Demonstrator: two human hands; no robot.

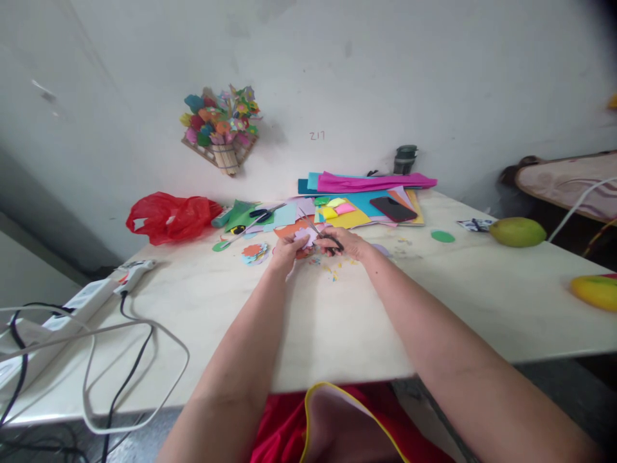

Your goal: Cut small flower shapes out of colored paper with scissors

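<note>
Small paper scraps [333,269] lie scattered on the table [328,334], just nearer than the right hand's fingers. The left hand [288,247] pinches a lilac paper piece [304,238] with a scalloped edge, between thumb and fingers. Right beside it, the fingers of the right hand [344,243] curl around the dark handles of the scissors [334,242]; the blades point up and leftward, and I cannot tell whether they are parted. Trimming the lilac piece looks like the step in hand; a further cut would call for the left fingers to turn the edge toward the blades. Left of the left fingers sits a pile of cut shapes [254,253]. Beyond the right fingers lie small bright packets [329,213], then a phone [393,209] to their right.
</note>
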